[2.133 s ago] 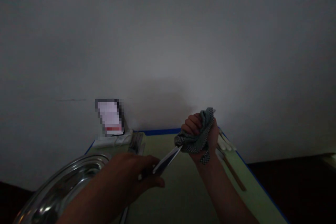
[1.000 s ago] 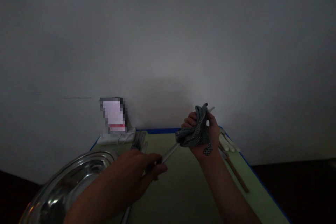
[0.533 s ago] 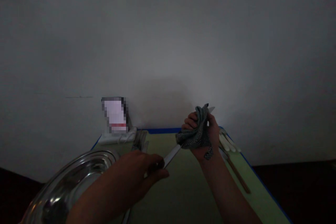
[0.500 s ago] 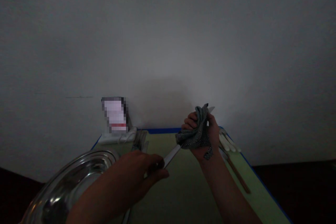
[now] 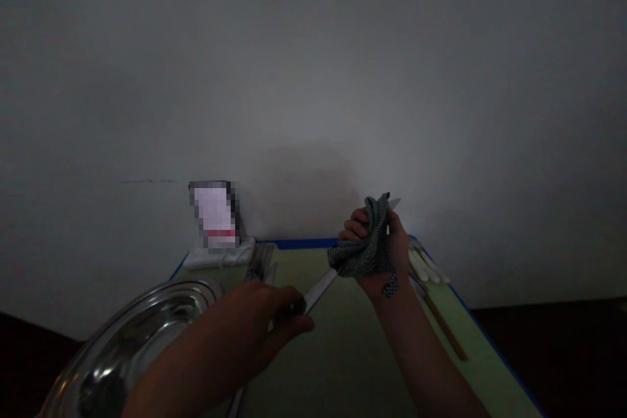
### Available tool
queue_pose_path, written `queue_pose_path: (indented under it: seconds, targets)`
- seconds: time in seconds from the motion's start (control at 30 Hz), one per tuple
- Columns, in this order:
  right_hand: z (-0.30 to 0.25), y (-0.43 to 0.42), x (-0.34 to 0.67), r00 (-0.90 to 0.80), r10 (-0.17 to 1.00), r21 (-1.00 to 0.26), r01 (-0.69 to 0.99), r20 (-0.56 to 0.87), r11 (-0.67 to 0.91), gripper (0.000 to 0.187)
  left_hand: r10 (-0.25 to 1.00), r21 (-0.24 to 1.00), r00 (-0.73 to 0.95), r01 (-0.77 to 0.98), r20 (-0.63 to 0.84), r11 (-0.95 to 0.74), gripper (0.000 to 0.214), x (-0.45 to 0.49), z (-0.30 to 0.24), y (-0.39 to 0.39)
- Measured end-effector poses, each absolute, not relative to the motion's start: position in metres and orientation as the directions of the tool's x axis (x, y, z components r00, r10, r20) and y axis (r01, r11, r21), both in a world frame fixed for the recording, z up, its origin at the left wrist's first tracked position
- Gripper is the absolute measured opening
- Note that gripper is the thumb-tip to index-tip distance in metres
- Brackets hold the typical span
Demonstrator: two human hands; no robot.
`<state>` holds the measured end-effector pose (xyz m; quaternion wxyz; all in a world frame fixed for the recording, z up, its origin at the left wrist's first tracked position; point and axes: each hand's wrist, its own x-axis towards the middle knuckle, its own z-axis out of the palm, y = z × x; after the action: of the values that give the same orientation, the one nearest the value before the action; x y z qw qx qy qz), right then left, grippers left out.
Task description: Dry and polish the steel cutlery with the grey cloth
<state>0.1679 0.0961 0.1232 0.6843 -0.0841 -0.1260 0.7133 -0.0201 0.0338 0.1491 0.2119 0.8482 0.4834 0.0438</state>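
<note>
My left hand is closed around the handle end of a knife, which slants up to the right above the table. A grey checked cloth is folded about the blade, hiding its middle part. The knife's pointed tip shows past the cloth's upper right side. My right hand is closed on the cloth, pressing it around the blade, and one loose corner hangs over the wrist. Most of the knife's handle is hidden inside my left fingers.
A shiny metal basin stands at the left, partly behind my left forearm. Several forks lie beyond my left hand. White gloves and a wooden-handled utensil lie at the right. A propped screen leans by the wall.
</note>
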Motion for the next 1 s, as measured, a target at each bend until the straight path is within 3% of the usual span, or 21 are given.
queue_pose_path:
  seconds: [0.2, 0.57, 1.0]
  targets:
    - [0.124, 0.100, 0.174, -0.010, 1.000, -0.329, -0.944, -0.007, -0.012, 0.027, 0.834, 0.298, 0.519, 0.839, -0.188, -0.455, 0.024, -0.022, 0.150, 0.030]
    - [0.136, 0.084, 0.183, 0.056, 0.965, -0.354, -0.924, 0.257, 0.147, 0.039, 0.837, 0.313, 0.511, 0.841, -0.197, -0.441, 0.021, -0.028, 0.148, 0.029]
    - [0.128, 0.088, 0.176, -0.011, 0.964, -0.334, -0.939, 0.265, 0.081, 0.039, 0.801, 0.323, 0.551, 0.821, -0.234, -0.471, 0.023, -0.025, 0.154, 0.020]
